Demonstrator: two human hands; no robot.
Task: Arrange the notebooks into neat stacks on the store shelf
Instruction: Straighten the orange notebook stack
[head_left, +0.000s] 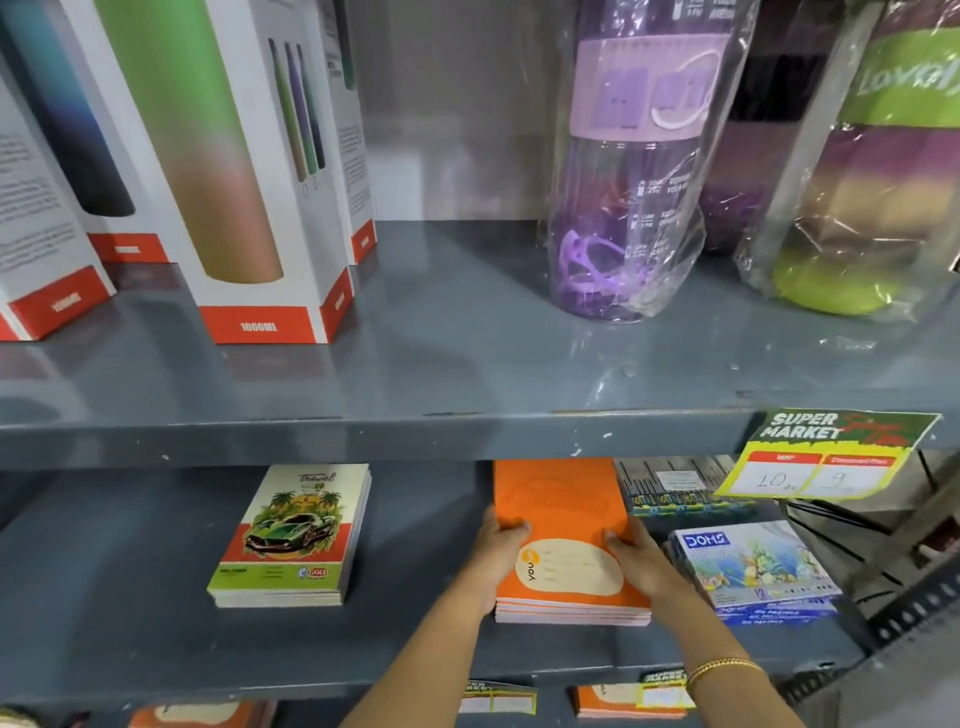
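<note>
Grey metal shelf (130, 597), lower level: that's where the notebooks sit. Upper level holds boxed bottles (249, 171) marked "1000ML" and a bagged purple bottle (634, 171); not part of the job.

Orange stack (566, 551) is mid-shelf, long axis running front to back, near end almost at the shelf lip. Cover reads "YOUVA", as far as I can make out. It looks roughly squared already, edges close to flush.

Car-cover stack (296, 535) sits well apart to the left, tilted slightly off the shelf line. Reads "travel" at top, "GOLD" badge at bottom. Probably needs a small twist to match.

Crayon box (753, 566), "DOMS", just beside the orange stack on the right.

Price tag (826, 457) hanging off the upper shelf lip: "SUPER MARKET", 10 and 9 handwritten.

Left hand (501, 556) clamps the left long edge of the orange stack, thumb on top, fingers (514, 532) pressed together. Right hand (641, 561) mirrors it on the right edge, fingers flat on the cover. Stack lies between the hands, both equally near. Next call, I'd guess: press inward to true the sides, or slide it back.
</note>
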